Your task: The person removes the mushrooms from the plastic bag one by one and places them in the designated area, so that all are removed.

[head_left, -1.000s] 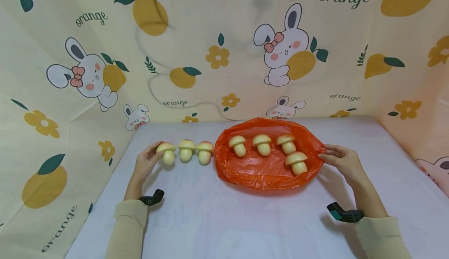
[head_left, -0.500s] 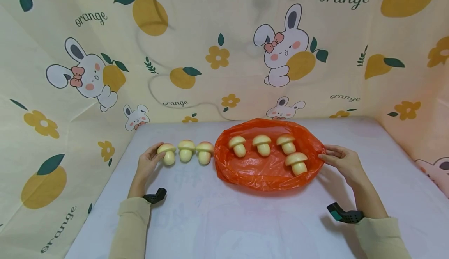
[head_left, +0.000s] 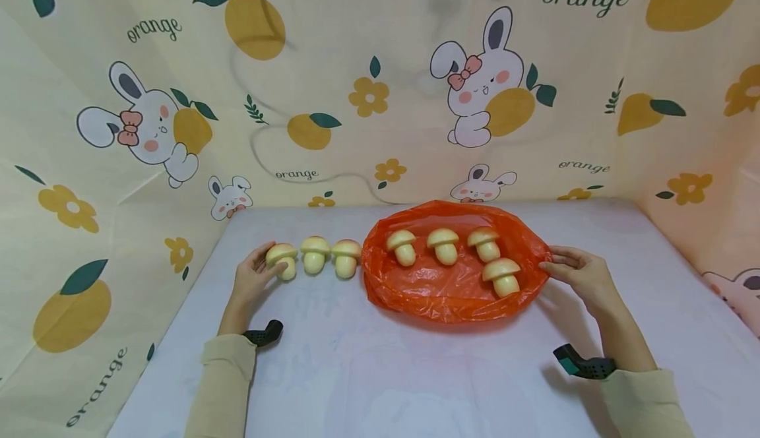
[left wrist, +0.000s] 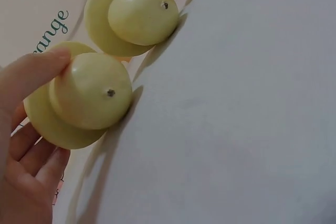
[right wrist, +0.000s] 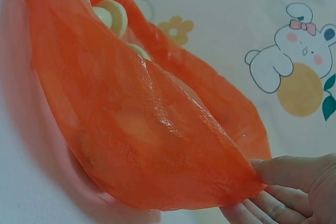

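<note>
The leftmost mushroom [head_left: 280, 252] stands at the end of a row with two neighbours [head_left: 315, 245], on or just above the table [head_left: 415, 372]; the left hand [head_left: 252, 278] has it between thumb and fingers. The right hand [head_left: 584, 274] pinches the edge of the red bag [head_left: 436, 286], where four more mushrooms [head_left: 443, 237] lie. That smooth stem could slip from a light hold; a hard tug could tear the thin plastic, a slack one let the mouth sag.
</note>
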`<state>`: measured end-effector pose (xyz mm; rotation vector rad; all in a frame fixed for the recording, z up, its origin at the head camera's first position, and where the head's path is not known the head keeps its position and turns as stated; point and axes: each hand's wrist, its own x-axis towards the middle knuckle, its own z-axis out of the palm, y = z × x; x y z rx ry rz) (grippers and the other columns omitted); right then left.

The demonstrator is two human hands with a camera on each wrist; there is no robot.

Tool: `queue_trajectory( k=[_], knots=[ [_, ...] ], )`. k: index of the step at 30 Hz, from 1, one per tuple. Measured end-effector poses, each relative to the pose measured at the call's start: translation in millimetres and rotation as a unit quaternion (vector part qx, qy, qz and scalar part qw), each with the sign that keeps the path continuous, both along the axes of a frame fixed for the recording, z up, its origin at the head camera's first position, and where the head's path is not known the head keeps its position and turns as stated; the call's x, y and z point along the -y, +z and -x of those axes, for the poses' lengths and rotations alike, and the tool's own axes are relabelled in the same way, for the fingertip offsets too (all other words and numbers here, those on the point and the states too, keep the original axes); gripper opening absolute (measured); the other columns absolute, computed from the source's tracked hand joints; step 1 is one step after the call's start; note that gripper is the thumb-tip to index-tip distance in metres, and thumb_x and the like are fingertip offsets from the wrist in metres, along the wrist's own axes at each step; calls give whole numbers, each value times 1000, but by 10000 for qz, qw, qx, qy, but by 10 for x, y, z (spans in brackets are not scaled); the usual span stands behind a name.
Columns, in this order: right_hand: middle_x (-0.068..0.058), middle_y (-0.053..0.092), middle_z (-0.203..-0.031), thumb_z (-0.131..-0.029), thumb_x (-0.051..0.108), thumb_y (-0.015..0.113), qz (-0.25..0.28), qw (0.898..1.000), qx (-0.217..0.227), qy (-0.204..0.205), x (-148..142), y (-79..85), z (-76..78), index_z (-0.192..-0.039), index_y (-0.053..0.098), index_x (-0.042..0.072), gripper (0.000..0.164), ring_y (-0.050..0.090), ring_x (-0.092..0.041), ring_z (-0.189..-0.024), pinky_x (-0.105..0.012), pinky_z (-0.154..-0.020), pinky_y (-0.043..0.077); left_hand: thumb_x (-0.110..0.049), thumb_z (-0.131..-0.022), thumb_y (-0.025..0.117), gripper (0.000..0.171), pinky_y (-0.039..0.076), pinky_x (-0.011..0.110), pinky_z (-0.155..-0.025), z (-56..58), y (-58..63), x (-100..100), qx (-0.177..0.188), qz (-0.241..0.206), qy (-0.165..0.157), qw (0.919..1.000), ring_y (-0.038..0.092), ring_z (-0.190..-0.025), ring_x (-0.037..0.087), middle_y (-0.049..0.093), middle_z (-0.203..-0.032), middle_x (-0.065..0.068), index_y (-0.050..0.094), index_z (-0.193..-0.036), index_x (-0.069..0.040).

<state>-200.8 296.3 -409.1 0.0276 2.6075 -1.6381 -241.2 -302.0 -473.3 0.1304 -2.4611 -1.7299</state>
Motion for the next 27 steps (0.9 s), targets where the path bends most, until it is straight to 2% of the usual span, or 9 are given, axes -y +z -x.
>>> queue_trajectory(
  k=[2, 4, 12, 16, 20, 24, 27],
  knots=[
    [38, 58, -81, -93, 29, 63, -28, 10000, -14, -16, -1, 1, 0, -138, 40, -12, 65, 60, 15, -79, -8, -74, 56, -18, -89, 69, 65, 28, 35, -122, -4, 2, -7, -3, 105, -13, 9999, 35, -144, 29, 37, -153, 17, 39, -145, -3],
    [38, 58, -81, -93, 29, 63, -37, 10000, -34, -34, 0, 5, 0, -137, 41, -12, 64, 60, 15, -79, -8, -73, 55, -17, -89, 69, 64, 25, 40, -124, -3, 5, -15, -53, 161, -12, 9999, 34, -142, 29, 36, -152, 18, 40, -144, -3],
    [36, 61, -82, -92, 24, 65, 166, 9998, -117, -35, 1, 8, 15, -135, 40, -16, 63, 62, 14, -78, -5, -71, 53, -15, -92, 64, 65, 22, 42, -126, 6, 47, -37, -86, 306, -35, 9995, 29, -145, 32, 31, -153, 20, 33, -148, -3],
    [35, 61, -82, -92, 24, 65, 212, 9997, -124, -24, -1, 15, 9, -134, 40, -16, 63, 63, 13, -78, -6, -71, 54, -16, -94, 62, 66, 21, 44, -125, 41, 18, -37, -128, 386, -31, 9992, 27, -147, 35, 30, -157, 21, 29, -149, -1],
    [36, 61, -82, -92, 22, 65, 242, 9996, -136, -20, 5, 4, 11, -135, 40, -17, 63, 63, 13, -77, -7, -71, 55, -13, -95, 59, 62, 20, 46, -126, 59, 15, -44, -126, 283, -31, 9995, 26, -148, 38, 30, -155, 25, 29, -147, 3],
    [36, 60, -82, -93, 21, 64, 210, 9997, -133, -23, 7, -11, 17, -136, 39, -17, 62, 62, 14, -77, -9, -72, 56, -12, -97, 56, 60, 20, 45, -126, 40, 80, -65, 22, 250, -70, 9997, 25, -148, 37, 30, -156, 25, 29, -147, 4],
    [36, 60, -81, -93, 20, 64, 195, 9997, -131, -29, 4, -17, 17, -136, 39, -16, 62, 62, 14, -77, -10, -73, 57, -9, -97, 55, 60, 20, 46, -125, 8, 185, -111, 163, 234, -124, 9995, 25, -148, 38, 28, -156, 26, 27, -148, 6]
  ],
)
